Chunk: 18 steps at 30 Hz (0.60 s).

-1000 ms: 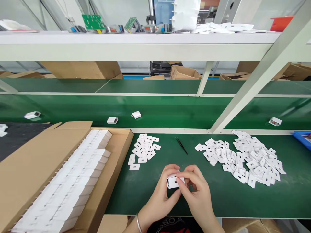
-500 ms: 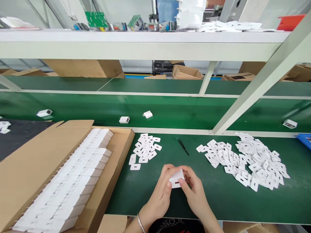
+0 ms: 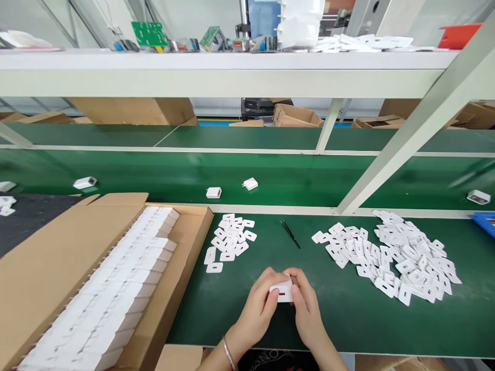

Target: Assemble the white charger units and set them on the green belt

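Observation:
Both hands hold a white plug-in charger (image 3: 283, 292) low in the middle of the green table. Its end face, with a dark narrow slot, is turned up toward me. My left hand (image 3: 258, 304) grips it from the left, and my right hand (image 3: 307, 306) closes on its right edge. The fingers hide the charger's far side. Beyond my left hand lies a small pile of white slotted plates (image 3: 231, 237). A larger pile of the same plates (image 3: 410, 263) spreads out on the right. Black tweezers (image 3: 290, 234) rest between the piles.
At left stands an open cardboard box (image 3: 185, 252) holding rows of white parts. Along the green belt (image 3: 174, 170) sit several chargers, one a white charger (image 3: 250, 184) with its prongs showing. A slanted white post (image 3: 390, 152) rises at right beside a blue tray (image 3: 485, 222).
The chargers on the belt have shifted to the right. In my hands the charger has tilted, so its slotted face now shows more squarely, and my fingers have regripped around it.

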Each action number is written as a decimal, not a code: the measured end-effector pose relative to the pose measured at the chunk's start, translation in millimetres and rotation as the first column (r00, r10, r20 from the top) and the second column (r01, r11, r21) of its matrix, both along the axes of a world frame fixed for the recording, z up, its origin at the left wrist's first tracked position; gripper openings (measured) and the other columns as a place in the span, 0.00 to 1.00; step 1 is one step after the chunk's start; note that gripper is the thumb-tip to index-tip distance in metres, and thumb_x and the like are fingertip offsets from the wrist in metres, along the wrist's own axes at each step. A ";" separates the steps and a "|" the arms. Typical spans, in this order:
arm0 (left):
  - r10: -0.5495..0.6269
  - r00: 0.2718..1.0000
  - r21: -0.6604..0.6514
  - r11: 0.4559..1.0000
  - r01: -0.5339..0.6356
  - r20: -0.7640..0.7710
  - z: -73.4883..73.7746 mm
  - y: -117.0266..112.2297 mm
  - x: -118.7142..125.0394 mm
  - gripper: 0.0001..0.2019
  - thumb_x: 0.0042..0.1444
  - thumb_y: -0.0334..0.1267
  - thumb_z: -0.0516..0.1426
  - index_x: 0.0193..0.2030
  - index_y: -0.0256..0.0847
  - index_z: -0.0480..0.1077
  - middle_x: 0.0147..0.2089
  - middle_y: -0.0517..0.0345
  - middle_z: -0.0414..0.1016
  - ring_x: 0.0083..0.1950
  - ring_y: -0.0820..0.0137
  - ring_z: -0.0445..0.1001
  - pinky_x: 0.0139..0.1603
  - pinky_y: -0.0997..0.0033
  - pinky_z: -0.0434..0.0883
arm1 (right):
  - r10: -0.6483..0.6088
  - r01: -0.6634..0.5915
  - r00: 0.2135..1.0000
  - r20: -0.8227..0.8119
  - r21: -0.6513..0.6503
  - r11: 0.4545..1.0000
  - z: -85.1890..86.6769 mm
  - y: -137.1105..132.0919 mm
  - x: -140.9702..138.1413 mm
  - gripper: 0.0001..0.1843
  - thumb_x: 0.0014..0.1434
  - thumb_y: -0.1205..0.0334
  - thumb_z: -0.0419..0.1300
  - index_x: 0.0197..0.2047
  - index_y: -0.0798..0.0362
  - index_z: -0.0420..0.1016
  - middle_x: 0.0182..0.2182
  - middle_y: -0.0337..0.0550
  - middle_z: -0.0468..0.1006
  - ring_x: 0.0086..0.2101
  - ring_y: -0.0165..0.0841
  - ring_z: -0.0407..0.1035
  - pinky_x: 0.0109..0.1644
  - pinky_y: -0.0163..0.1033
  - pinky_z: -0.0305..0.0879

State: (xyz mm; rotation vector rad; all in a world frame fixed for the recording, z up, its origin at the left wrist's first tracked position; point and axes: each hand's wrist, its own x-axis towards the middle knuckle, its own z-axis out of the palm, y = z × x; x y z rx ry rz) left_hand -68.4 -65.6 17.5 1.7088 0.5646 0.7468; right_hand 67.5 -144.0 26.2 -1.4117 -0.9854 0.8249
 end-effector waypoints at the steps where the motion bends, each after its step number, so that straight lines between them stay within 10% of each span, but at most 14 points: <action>1: 0.003 1.000 -0.003 1.000 -0.003 -0.007 -2.1 -0.2 -0.1 0.21 0.76 0.48 0.46 0.58 0.43 0.76 0.46 0.49 0.75 0.47 0.61 0.72 0.49 0.62 0.71 | 0.007 -0.007 1.000 -0.006 -0.010 1.000 -0.6 0.7 0.5 0.18 0.73 0.45 0.52 0.48 0.50 0.72 0.32 0.39 0.77 0.31 0.33 0.71 0.35 0.36 0.67; 9: -0.019 0.995 -0.168 0.986 0.003 -0.095 -8.5 -1.9 -6.5 0.25 0.77 0.49 0.39 0.64 0.46 0.71 0.66 0.50 0.73 0.71 0.57 0.63 0.75 0.49 0.57 | -0.026 0.022 0.998 -0.052 -0.070 0.997 -13.1 4.7 3.5 0.22 0.71 0.40 0.55 0.47 0.52 0.73 0.28 0.38 0.76 0.28 0.33 0.69 0.32 0.35 0.65; 18: -0.009 1.000 -0.153 0.988 0.006 -0.022 -9.9 2.5 -1.1 0.21 0.77 0.50 0.43 0.60 0.43 0.71 0.56 0.48 0.74 0.59 0.59 0.72 0.63 0.58 0.69 | 0.042 -0.049 0.996 -0.076 -0.088 0.995 -13.8 6.3 5.9 0.23 0.68 0.37 0.58 0.48 0.50 0.72 0.27 0.35 0.73 0.27 0.32 0.67 0.31 0.35 0.64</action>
